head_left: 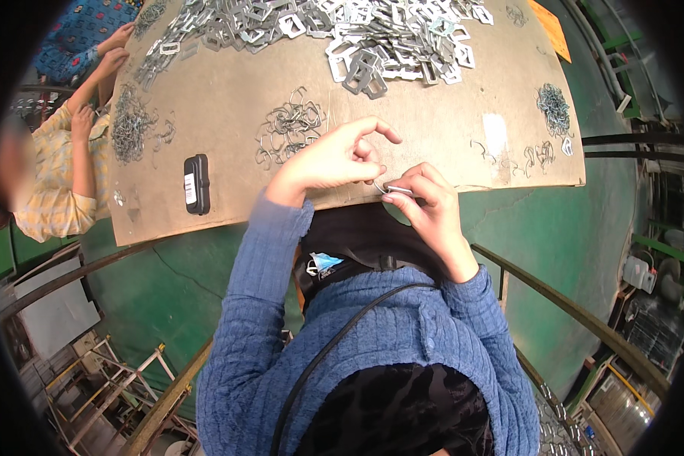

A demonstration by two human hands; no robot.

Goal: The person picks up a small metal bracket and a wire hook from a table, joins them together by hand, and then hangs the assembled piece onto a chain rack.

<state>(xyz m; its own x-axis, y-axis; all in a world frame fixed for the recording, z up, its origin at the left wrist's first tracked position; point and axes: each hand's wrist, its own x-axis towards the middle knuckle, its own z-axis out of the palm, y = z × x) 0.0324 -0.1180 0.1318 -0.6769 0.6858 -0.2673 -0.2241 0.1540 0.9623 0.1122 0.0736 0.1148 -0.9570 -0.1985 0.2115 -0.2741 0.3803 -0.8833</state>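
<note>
Over the near edge of the table [228, 106], my two hands meet close together. My left hand [330, 159] is closed, its thumb and lower fingers pinching a thin bent wire hook [378, 185], while its index finger curves out free. Between the thumb and fingers of my right hand [435, 209] sits a small flat metal plate [400, 190], mostly covered by the fingers. Hook and plate appear to touch; whether they are linked cannot be made out. A loose heap of wire hooks [292, 121] lies just beyond my left hand.
A large pile of metal frame plates [395, 49] covers the far side. More wire pieces lie at left [129, 125] and right [553, 110]. A black case [197, 185] rests near the left front. Co-workers' hands [114, 61] reach the left edge.
</note>
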